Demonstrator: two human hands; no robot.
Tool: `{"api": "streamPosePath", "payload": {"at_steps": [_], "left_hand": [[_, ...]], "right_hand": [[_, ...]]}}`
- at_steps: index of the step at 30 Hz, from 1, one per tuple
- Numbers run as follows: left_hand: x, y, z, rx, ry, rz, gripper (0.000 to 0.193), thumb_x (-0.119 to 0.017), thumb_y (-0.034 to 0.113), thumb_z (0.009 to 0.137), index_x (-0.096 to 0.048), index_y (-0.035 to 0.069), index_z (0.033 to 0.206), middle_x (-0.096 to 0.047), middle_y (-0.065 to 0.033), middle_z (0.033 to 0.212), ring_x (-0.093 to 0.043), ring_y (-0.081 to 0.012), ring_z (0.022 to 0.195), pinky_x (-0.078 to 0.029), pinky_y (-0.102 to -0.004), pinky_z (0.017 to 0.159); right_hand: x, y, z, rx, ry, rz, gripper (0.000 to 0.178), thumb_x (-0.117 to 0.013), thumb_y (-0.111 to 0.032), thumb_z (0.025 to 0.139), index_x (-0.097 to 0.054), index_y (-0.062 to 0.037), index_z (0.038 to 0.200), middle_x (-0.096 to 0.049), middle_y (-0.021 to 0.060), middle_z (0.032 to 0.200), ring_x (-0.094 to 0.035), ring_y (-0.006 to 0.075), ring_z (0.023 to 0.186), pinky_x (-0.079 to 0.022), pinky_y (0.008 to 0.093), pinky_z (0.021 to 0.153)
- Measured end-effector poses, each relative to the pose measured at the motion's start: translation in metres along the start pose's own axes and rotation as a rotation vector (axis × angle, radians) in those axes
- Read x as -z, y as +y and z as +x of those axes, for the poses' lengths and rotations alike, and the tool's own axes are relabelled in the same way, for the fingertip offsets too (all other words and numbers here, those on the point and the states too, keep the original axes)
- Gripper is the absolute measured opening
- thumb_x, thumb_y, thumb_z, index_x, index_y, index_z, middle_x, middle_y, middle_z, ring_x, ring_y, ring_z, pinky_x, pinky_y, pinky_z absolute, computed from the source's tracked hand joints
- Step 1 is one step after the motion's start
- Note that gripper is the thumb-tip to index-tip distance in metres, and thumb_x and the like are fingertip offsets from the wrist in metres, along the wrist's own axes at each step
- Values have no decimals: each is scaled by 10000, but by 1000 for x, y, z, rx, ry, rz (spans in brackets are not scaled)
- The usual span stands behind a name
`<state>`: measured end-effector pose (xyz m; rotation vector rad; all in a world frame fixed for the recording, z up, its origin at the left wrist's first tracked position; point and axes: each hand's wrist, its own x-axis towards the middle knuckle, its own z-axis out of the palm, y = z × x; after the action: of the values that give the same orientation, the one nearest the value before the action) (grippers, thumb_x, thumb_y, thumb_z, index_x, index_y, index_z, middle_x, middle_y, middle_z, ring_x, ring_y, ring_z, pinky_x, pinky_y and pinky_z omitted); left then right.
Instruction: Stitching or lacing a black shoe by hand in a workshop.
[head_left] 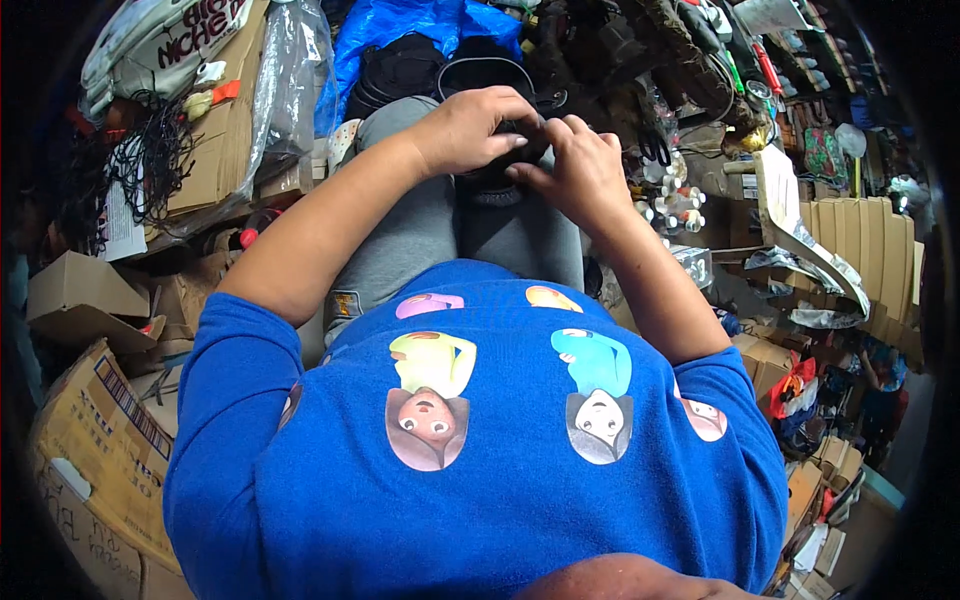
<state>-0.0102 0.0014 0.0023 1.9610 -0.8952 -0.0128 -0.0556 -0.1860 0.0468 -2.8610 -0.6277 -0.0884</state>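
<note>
Over my lap, both hands are bent around a dark black item [490, 188], perhaps a shoe; shadow and my fingers hide most of its shape. My left hand [470, 130] grips it from the left, with the thumb and forefinger curved toward each other. From the right, my right hand [588, 172] presses on it with curled fingers and the thumb underneath. The fingertips of the two hands nearly meet. Just beyond them lies another black thing with a curved rim [487, 66], and a black fabric bundle [398, 75] rests on blue plastic sheeting [345, 60].
Cardboard [215, 150], clear plastic wrap [290, 85] and tangled black cords [150, 165] lie at the left, above an open carton [90, 300]. At the right are small bottles [680, 205], a red-handled tool [766, 68] and a pale wooden frame [785, 205].
</note>
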Motion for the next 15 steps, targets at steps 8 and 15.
{"api": "streamPosePath", "payload": {"at_steps": [8, 15], "left_hand": [[-5, -7, 7, 67, -202, -43, 203, -716, 212, 747, -642, 50, 844, -519, -74, 927, -551, -201, 850, -455, -317, 751], [-6, -7, 12, 119, -245, -16, 206, -735, 220, 740, -640, 45, 794, -508, -71, 901, -542, -202, 832, -450, -313, 739]], "right_hand": [[-6, 20, -15, -95, -432, 670, 342, -637, -265, 854, -532, 20, 700, -459, 71, 534, -432, 145, 518, -377, 345, 494], [36, 30, -52, -162, -344, 857, 285, -635, -189, 870, -529, 11, 697, -428, 30, 615, -419, 87, 598, -375, 285, 548]]}}
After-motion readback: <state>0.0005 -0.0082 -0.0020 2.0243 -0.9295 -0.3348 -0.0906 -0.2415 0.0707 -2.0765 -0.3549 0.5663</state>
